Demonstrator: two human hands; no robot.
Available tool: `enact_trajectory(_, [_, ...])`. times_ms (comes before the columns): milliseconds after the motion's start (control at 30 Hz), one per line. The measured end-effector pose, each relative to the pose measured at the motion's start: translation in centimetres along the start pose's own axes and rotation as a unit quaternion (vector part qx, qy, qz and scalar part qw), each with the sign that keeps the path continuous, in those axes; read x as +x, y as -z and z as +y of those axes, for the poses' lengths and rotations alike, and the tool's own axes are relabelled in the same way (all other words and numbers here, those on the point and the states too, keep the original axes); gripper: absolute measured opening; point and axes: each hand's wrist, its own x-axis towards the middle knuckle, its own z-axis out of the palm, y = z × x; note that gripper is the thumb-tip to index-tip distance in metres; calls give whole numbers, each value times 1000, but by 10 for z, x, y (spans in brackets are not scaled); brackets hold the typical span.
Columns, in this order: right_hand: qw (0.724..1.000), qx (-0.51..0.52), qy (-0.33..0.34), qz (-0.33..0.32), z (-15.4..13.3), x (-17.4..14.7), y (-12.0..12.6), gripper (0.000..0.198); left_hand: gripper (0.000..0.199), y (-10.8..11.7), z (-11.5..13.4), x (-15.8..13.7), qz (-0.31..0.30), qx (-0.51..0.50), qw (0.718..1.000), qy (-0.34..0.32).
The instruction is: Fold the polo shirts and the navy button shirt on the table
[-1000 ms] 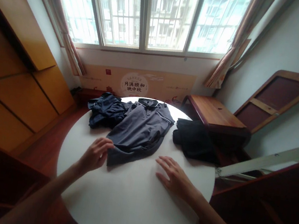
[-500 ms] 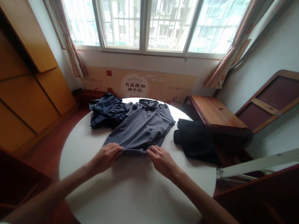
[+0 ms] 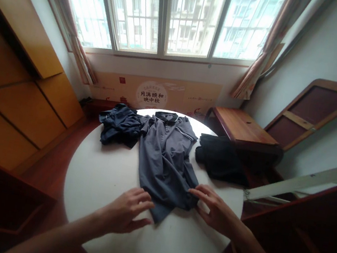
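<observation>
A grey short-sleeved polo shirt (image 3: 164, 164) with a dark collar and white piping lies lengthwise on the round white table (image 3: 94, 179), its collar toward the window. The lower half is wrinkled, and the hem runs unevenly, with one corner pointing toward me. Beside that left hem corner is my left hand (image 3: 128, 211), thumb and fingers apart, holding nothing. My right hand (image 3: 215, 207) is at the right hem corner, fingers stretched out and touching the cloth, thumb apart from them.
A crumpled dark navy garment (image 3: 121, 125) lies left of the shirt. Folded black cloth (image 3: 220, 159) sits at the table's right edge. Beyond it stands a low wooden table (image 3: 246, 125). Yellow cabinets (image 3: 21, 117) line the left side; a printed banner (image 3: 113, 88) hangs below the window.
The shirt's hem has come down toward me and out of both grasps. My left hand moved nearer and opened; my right hand moved right and nearer, its fingers loosened.
</observation>
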Motion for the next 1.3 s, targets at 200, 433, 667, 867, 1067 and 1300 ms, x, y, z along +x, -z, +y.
enact_trajectory(200, [994, -30, 5, 107, -25, 21, -18, 23, 62, -42, 28, 21, 27, 26, 996, 83])
enact_trajectory(433, [987, -32, 17, 159, -20, 63, 8, 28, 22, -4, 2, 36, 87, -99, 977, 170])
enact_trajectory(667, [992, -70, 43, 92, -4, 72, 32, 22, 21, 89, -11, 18, 141, -245, 931, 232])
enact_trajectory(867, [994, 88, 41, -47, -16, 67, 26, 23, 19, 116, -14, -3, 95, -107, 977, 159])
enact_trajectory(1067, [990, 121, 12, -66, -19, 65, 26, 37, 28, 116, -18, -16, 192, 30, 974, 121])
enact_trajectory(1300, [993, 116, 0, -31, -23, 63, 35, 39, 22, 123, -23, -30, 185, 37, 974, 124])
